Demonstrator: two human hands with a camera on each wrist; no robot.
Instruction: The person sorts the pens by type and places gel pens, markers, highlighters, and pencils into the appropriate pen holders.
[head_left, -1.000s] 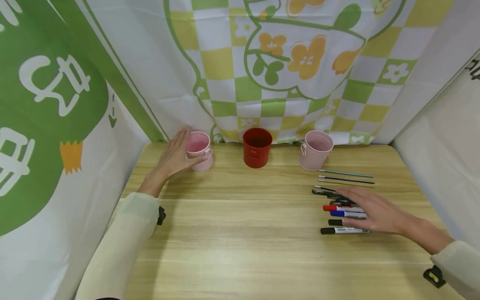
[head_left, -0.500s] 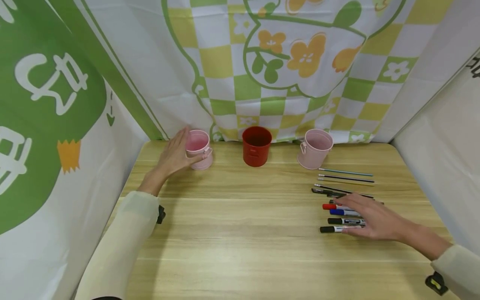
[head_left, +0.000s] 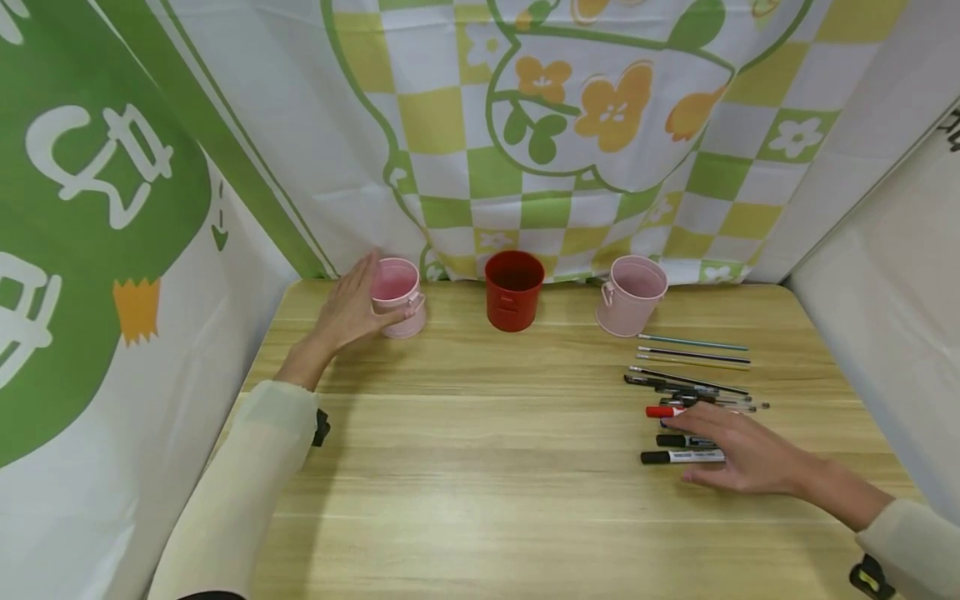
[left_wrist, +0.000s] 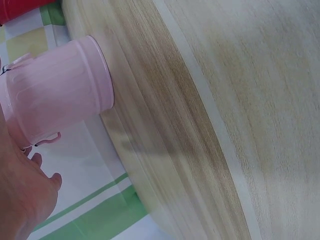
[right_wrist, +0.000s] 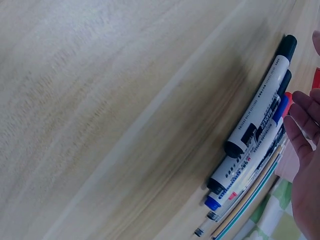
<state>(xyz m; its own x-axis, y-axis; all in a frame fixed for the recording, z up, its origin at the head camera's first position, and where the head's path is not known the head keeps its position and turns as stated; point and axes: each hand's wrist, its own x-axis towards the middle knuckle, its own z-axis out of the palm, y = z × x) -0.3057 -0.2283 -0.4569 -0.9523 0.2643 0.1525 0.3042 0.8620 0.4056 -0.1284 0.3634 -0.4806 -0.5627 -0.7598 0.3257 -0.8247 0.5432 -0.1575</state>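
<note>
Markers (head_left: 693, 457) lie toward the right edge of the table (head_left: 450, 500), partly beneath the loose, unclenched right hand (head_left: 750, 454); the left hand (head_left: 347, 310), straight-fingered, touches a pink bucket (head_left: 405, 327) near the far left corner.

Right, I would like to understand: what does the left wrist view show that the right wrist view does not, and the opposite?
Only the left wrist view: the left hand and the whole side of the pink bucket next to it.

Only the right wrist view: the right hand, with markers, pens and pencils.

Both: the wooden table and green-and-white cloth. Each also has a red patch at its edge; in the right wrist view it is too cut off to identify.
</note>
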